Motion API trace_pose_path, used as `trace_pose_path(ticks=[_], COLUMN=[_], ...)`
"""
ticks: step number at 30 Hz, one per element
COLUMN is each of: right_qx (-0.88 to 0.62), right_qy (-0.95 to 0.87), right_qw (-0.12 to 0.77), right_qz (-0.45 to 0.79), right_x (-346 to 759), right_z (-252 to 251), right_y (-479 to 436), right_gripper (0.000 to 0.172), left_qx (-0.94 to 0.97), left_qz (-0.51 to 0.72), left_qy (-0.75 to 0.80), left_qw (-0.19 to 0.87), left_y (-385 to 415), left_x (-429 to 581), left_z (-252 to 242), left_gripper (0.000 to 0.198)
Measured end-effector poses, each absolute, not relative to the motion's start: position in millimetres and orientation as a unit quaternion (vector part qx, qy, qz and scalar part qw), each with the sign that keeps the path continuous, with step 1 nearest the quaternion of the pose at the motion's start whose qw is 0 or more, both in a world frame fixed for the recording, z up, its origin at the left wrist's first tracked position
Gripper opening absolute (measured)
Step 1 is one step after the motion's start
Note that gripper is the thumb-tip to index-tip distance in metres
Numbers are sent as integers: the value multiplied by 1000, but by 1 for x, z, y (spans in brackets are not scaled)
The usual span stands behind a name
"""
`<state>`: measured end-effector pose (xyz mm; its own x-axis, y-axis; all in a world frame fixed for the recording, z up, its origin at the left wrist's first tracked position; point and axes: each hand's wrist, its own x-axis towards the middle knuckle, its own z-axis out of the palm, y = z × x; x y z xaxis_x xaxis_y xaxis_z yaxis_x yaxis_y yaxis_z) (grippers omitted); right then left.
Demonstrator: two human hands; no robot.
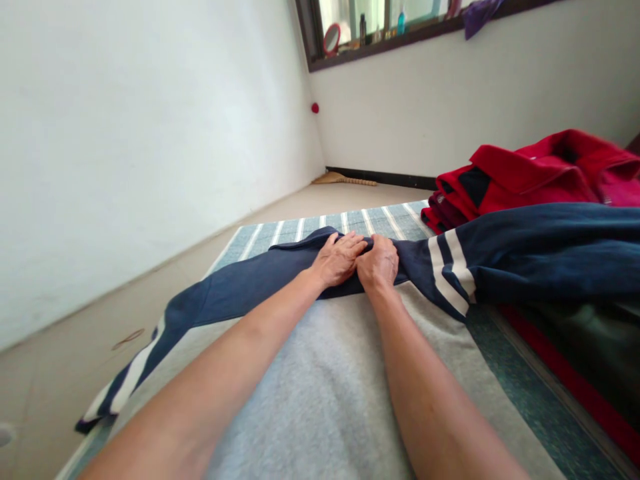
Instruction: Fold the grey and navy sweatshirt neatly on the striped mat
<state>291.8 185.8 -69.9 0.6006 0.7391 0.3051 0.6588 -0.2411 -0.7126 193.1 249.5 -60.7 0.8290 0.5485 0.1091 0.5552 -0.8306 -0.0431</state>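
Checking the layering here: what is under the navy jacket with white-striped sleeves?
Grey fabric and a pale blue-and-white striped cloth show around the navy jacket; whatever lies directly beneath it is covered.

Beige floor (320,200), striped mat (385,223), navy jacket (545,253) across it (white-striped sleeves)

The person's bare, outstretched left forearm (225,353) runs in from the lower left, and the bare right forearm (425,393) rises from the bottom edge, both angling inward. The wrists are bent slightly. The palm-down left hand (337,260) and palm-down right hand (377,263) meet side by side, knuckles raised. The right fingers (385,247) seem curled downward, though this view makes their exact bend hard to judge.
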Motion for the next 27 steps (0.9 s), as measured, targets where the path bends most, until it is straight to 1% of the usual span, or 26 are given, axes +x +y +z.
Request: trace_pose_path(ticks=[4,7,9,12,14,19,21,24,27], right_qx=[-759,-719,-691,-653,-641,-612,-599,-587,-584], right_qy=[-389,-365,-331,-260,-226,-157,-137,-120,-116], right_qw=[517,585,634,696,716,753,765,775,778], right_qz=[70,84,109,147,158,182,192,201,200], right_x=[299,300,303,309,315,328,331,335,335], right_z=[-74,-78,-80,-84,-86,-93,-96,-99,-99], right_y=[188,191,194,200,205,213,215,216,217], right_gripper=[46,49,48,44,43,40,37,33,31], left_qx=[-935,-933,-933,-936,-939,-930,-927,-927,-931], left_qz=[15,42,29,-32,-45,33,46,42,-1], left_qy=[-353,-358,-360,-348,-339,-364,-368,-368,-362], left_qw=[2,-2,13,46,42,-41,-58,-63,-42], left_y=[268,270,263,249,241,242,246,245,237], left_x=[206,204,203,205,206,209,209,208,210], left_z=[-71,-69,-66,-66,-68,-70,-68,-65,-65], left_gripper=[46,48,48,48,49,63,66,65,59])
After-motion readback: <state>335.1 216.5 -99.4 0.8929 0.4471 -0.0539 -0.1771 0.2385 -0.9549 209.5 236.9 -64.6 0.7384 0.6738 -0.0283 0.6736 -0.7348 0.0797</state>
